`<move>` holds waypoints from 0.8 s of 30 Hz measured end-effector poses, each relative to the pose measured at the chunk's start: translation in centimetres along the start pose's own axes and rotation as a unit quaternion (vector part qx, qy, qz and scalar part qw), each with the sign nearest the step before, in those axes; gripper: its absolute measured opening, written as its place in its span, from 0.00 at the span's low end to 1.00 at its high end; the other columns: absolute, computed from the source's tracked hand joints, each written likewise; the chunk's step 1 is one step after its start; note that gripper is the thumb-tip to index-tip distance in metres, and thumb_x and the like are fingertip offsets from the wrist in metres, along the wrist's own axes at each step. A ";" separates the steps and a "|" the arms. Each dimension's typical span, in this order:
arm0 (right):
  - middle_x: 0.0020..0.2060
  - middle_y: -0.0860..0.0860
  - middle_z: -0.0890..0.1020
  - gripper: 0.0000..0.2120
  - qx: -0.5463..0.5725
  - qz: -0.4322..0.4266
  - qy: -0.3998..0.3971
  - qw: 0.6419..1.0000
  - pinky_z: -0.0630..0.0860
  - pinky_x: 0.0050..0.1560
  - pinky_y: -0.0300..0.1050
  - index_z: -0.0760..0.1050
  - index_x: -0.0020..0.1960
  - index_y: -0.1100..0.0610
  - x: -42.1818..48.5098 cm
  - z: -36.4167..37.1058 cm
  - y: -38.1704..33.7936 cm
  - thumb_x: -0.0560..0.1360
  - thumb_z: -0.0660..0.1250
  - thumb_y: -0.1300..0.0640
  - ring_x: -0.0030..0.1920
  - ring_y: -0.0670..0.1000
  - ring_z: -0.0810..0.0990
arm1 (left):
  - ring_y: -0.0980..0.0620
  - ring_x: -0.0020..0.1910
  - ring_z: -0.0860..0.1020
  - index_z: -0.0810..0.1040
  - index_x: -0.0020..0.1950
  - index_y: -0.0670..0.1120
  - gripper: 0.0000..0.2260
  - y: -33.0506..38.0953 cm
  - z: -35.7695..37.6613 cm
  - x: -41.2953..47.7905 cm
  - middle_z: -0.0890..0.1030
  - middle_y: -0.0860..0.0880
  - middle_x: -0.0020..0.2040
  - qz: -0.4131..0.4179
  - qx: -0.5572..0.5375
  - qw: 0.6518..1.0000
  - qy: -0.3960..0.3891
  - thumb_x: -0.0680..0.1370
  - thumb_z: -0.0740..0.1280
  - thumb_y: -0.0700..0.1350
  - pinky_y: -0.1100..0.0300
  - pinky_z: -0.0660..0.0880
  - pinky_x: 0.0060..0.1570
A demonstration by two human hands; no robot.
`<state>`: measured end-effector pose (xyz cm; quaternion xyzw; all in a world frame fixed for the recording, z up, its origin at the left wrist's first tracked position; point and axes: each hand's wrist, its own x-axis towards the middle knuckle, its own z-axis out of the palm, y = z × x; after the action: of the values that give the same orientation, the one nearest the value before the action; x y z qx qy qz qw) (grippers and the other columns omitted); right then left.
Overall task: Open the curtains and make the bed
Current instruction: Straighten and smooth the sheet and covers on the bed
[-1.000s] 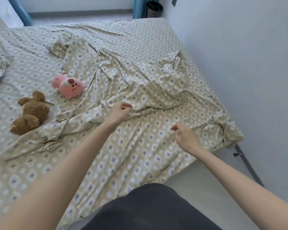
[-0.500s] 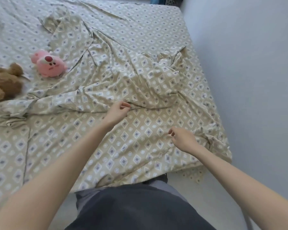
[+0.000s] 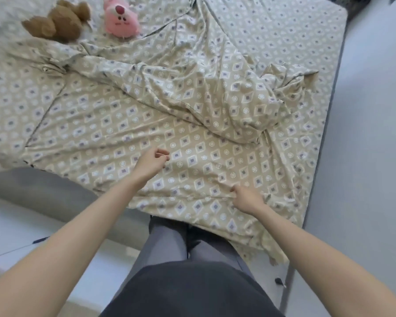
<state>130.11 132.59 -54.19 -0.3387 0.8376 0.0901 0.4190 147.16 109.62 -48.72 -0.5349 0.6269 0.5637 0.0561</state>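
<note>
At the foot edge of the bed [image 3: 329,92], the patterned cover [image 3: 192,106] is pinched by the right hand [image 3: 246,199], its fingers curled tight on a fold of the hem. Just up and to the left of that grip, the left hand [image 3: 150,161] is held over the same cover with fingers curled; whether fabric is actually caught between them cannot be told. Beyond both hands the cover is seen bunched in a thick rumpled ridge running across the bed, while the part nearest the hands is spread flatter and hangs over the edge against grey trousers [image 3: 169,243]. Far beyond the left hand, a brown plush toy [image 3: 57,21] and a pink plush toy [image 3: 121,19] are laid side by side.
</note>
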 end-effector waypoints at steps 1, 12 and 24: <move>0.61 0.53 0.77 0.23 -0.014 -0.004 -0.011 1.000 0.71 0.48 0.48 0.66 0.70 0.51 0.3 0.6 0.5 0.75 0.56 0.60 0.59 0.57 0.75 | 0.49 0.52 0.78 0.74 0.58 0.47 0.09 -0.8 1.0 -0.1 0.79 0.48 0.57 -0.008 0.004 1.000 -0.001 0.80 0.58 0.41 0.52 0.74 0.55; 0.71 0.54 0.65 0.27 -0.085 -0.007 -0.048 0.995 0.64 0.67 0.57 0.59 0.74 0.52 8.7 8.6 5.8 0.76 0.61 0.56 0.71 0.58 0.62 | 0.51 0.60 0.74 0.74 0.66 0.46 0.17 -10.2 13.5 2.7 0.76 0.49 0.63 -0.049 0.041 0.997 -0.049 0.79 0.56 0.39 0.59 0.72 0.54; 0.47 0.56 0.80 0.08 -0.045 0.001 -0.100 0.994 0.71 0.45 0.45 0.73 0.53 0.58 9.9 14.8 8.9 0.75 0.60 0.59 0.53 0.59 0.78 | 0.46 0.68 0.69 0.64 0.74 0.49 0.26 -16.9 16.6 4.1 0.69 0.45 0.71 0.033 0.200 0.978 -0.051 0.77 0.57 0.35 0.55 0.67 0.63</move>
<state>129.76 140.85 -72.34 -0.3456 0.7868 0.1612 0.4854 149.01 123.36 -68.39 -0.4625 0.7405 0.4548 0.1758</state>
